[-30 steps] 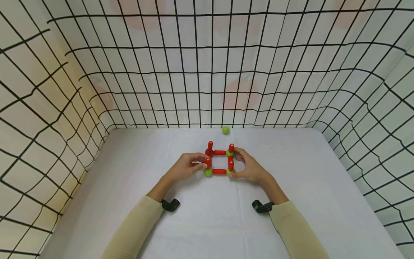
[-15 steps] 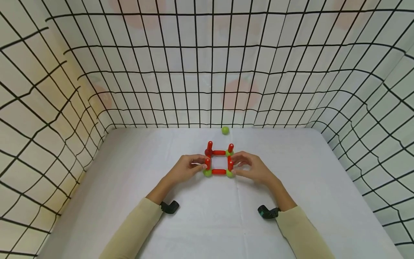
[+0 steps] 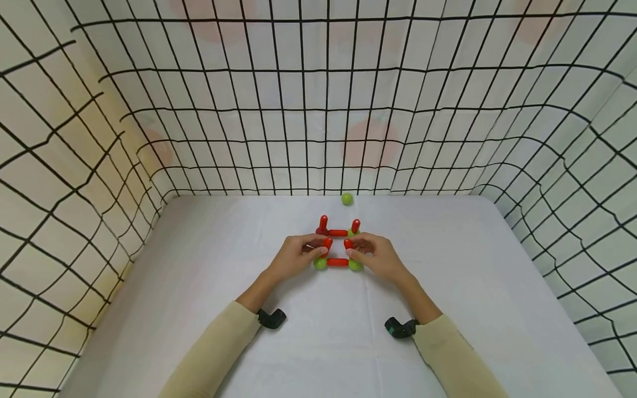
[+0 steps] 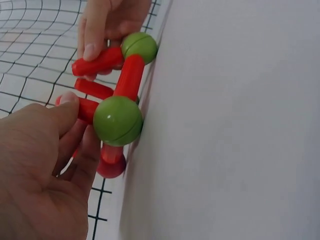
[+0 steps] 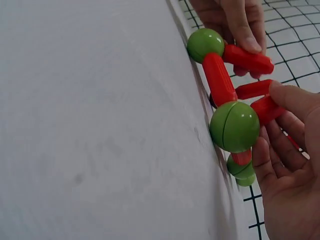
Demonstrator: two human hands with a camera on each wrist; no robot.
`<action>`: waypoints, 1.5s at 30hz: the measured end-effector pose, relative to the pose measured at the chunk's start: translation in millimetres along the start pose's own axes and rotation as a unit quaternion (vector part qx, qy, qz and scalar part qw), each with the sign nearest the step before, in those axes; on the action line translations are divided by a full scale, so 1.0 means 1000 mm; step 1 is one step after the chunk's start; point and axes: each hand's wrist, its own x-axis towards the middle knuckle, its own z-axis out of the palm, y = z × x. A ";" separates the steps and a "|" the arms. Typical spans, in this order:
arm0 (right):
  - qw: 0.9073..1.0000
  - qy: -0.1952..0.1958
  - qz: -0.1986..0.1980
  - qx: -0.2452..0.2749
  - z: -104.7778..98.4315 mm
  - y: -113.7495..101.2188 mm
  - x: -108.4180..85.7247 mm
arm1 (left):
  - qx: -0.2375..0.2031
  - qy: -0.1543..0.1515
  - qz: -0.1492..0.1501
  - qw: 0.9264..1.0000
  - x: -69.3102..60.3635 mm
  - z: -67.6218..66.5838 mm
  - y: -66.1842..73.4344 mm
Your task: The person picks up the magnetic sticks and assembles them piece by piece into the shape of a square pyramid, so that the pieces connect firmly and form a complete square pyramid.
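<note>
A square frame of red rods and balls lies on the table, with a near red rod [image 3: 338, 262] joining two green balls, the near-left ball [image 3: 320, 263] and the near-right ball [image 3: 355, 265]. My left hand [image 3: 294, 257] pinches the near-left upright rod [image 3: 327, 245] between thumb and fingers. Across from it, my right hand [image 3: 382, 258] pinches the near-right upright rod [image 3: 348, 244]. Both rods lean inward at their tops and stay on their balls. At the far-left corner, a red ball [image 5: 214, 101] is mostly hidden in the right wrist view.
Behind the frame, a loose green ball [image 3: 346, 198] sits near the table's back edge. Black wire mesh [image 3: 308, 127] rises at the back and both sides. White cloth covers the table [image 3: 318, 342].
My right hand has drawn in from around the right-side balls to pinch the near-right upright. Both near uprights now tilt toward each other. My left hand has shifted slightly right.
</note>
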 end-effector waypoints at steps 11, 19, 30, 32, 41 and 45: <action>1.000 0.014 0.014 -0.012 0.007 -0.003 0.006 | -0.005 0.016 0.007 1.000 0.006 0.009 -0.001; 0.999 0.024 0.030 -0.011 0.006 -0.004 0.004 | 0.004 0.007 -0.001 1.000 0.005 0.006 -0.002; 0.998 0.004 0.062 -0.008 -0.018 0.001 -0.004 | 0.047 -0.009 -0.018 0.999 0.014 -0.021 -0.010; 0.998 -0.013 0.054 0.001 -0.016 0.003 -0.002 | 0.057 -0.043 -0.025 0.997 0.017 -0.021 -0.013; 0.999 -0.013 0.035 0.018 -0.008 0.007 0.003 | 0.033 -0.059 0.013 0.998 0.020 -0.014 -0.018; 1.000 -0.019 0.014 0.019 -0.007 0.006 0.003 | 0.037 -0.059 0.026 0.997 0.019 -0.013 -0.015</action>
